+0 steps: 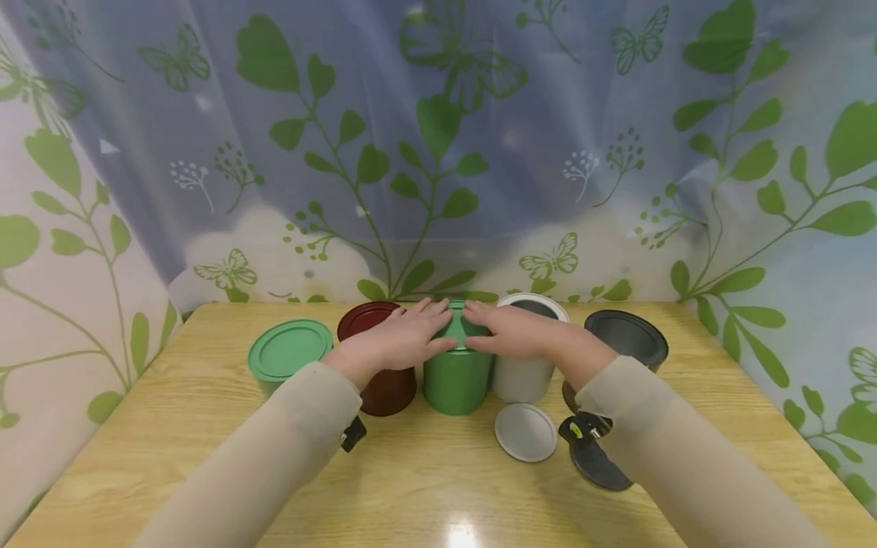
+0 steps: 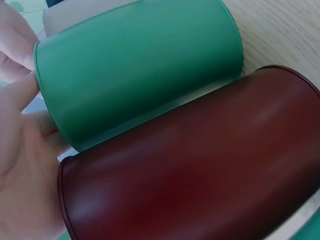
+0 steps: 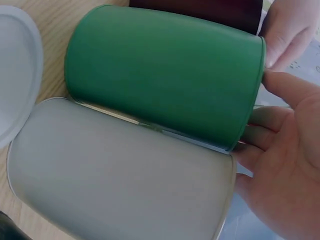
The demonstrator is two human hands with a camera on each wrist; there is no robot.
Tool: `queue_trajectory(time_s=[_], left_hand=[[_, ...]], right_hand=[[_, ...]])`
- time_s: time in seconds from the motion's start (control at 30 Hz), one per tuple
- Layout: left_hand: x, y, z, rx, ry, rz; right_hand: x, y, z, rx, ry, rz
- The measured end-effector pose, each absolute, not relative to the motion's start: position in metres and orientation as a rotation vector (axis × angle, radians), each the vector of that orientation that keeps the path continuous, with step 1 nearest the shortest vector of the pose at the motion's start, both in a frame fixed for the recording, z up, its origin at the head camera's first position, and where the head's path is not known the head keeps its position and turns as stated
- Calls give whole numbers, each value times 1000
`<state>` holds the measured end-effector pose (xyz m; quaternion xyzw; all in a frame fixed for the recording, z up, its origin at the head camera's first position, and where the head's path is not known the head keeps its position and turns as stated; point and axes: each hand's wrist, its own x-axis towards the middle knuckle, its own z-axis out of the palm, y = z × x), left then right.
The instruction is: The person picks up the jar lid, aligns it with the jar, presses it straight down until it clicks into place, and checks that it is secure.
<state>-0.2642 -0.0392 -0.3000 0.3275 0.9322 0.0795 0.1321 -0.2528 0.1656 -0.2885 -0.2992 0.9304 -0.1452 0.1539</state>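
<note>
Both hands lie on top of the middle green can (image 1: 457,387), which stands upright. My left hand (image 1: 403,335) rests on the left part of its green lid (image 1: 454,326), fingers extended. From the other side my right hand (image 1: 515,330) touches the same lid with straight fingers. The dark red can (image 1: 387,393) stands just left, partly under the left hand; the light grey can (image 1: 524,378), open at the top, is just right, under the right hand. In both wrist views the palms face the top end of the green can (image 2: 140,70).
Another green can (image 1: 291,348) with a lid stands at the left. A black can (image 1: 626,335) is at the right, partly behind the right forearm. On the wooden table (image 1: 411,495) lie a light grey lid (image 1: 526,432) and a black disc-shaped lid (image 1: 600,466). A patterned curtain hangs behind.
</note>
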Motion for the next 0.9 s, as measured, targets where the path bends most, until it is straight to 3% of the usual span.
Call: queue_trajectory(time_s=[0.4,0.9], left_hand=[[-266,-30,-287,871,2674,252],[-248,-21,-324,1118,2978,-182]], right_hand=[[-253,159,-275,-824,2656,-399],[-241,164,-304,-927,2784,-138]])
